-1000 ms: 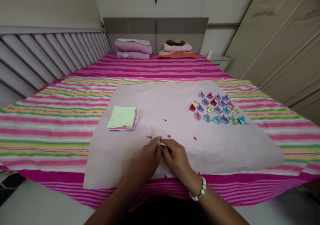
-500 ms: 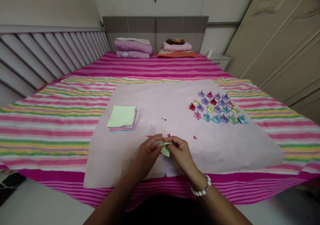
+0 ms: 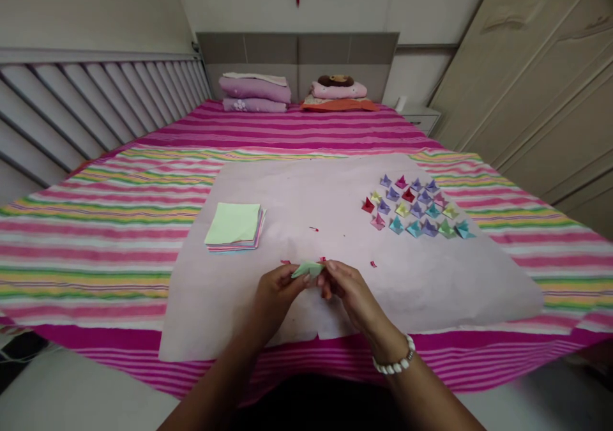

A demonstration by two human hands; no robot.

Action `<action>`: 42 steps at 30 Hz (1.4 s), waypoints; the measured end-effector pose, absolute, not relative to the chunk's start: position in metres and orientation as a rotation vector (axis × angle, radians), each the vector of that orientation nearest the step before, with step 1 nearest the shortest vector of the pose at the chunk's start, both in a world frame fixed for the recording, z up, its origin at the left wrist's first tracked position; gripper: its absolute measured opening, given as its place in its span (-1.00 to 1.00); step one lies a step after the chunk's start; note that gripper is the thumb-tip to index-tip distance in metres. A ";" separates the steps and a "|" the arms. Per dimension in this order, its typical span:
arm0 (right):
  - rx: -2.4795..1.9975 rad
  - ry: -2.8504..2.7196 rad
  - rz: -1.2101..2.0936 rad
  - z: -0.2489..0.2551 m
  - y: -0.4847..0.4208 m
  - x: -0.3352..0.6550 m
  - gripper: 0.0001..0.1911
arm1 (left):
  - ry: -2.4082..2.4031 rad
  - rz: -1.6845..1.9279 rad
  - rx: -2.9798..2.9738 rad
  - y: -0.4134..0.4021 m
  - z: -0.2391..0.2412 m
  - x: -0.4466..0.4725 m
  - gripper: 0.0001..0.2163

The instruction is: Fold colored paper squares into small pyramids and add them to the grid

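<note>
A piece of light green folded paper (image 3: 308, 269) is held between both hands over the near part of a large pale sheet (image 3: 297, 195). My left hand (image 3: 280, 290) pinches its left side between thumb and fingers. At its right end, my right hand (image 3: 347, 287) grips it with thumb and forefinger, a white bead bracelet at the wrist. Small red paper scraps (image 3: 322, 259) lie just beyond the fingers. On the left of the sheet sits a stack of square paper (image 3: 233, 222), pale green on top. Several folded paper pieces (image 3: 416, 209) in many colours stand in rows at the right.
The sheet lies on a bed with a striped cover (image 3: 96, 226). Folded purple bedding (image 3: 256, 89) and pink bedding (image 3: 339, 90) rest by the headboard (image 3: 297, 48). White rails (image 3: 105, 99) run along the left; a wardrobe (image 3: 541, 86) stands at the right.
The green paper has been turned and now shows a flatter, pointed shape, tip to the left. Both hands have shifted slightly, the right wrist moving a little to the right.
</note>
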State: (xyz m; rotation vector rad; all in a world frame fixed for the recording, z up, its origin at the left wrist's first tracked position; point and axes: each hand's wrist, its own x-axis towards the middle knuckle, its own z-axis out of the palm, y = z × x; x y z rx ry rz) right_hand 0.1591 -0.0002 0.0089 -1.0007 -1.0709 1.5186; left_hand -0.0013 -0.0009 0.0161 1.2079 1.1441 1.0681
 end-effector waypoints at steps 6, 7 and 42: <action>-1.022 -1.230 1.495 0.007 -0.004 0.155 -0.64 | 1.163 1.045 1.135 -0.002 0.022 -0.004 -0.82; -1.032 -1.248 1.499 0.006 -0.004 0.154 -0.62 | 1.142 1.030 1.121 -0.002 0.023 -0.005 -0.81; -1.114 -1.303 1.331 0.000 -0.017 0.145 -0.59 | 0.930 1.199 1.042 -0.002 0.029 -0.006 -0.73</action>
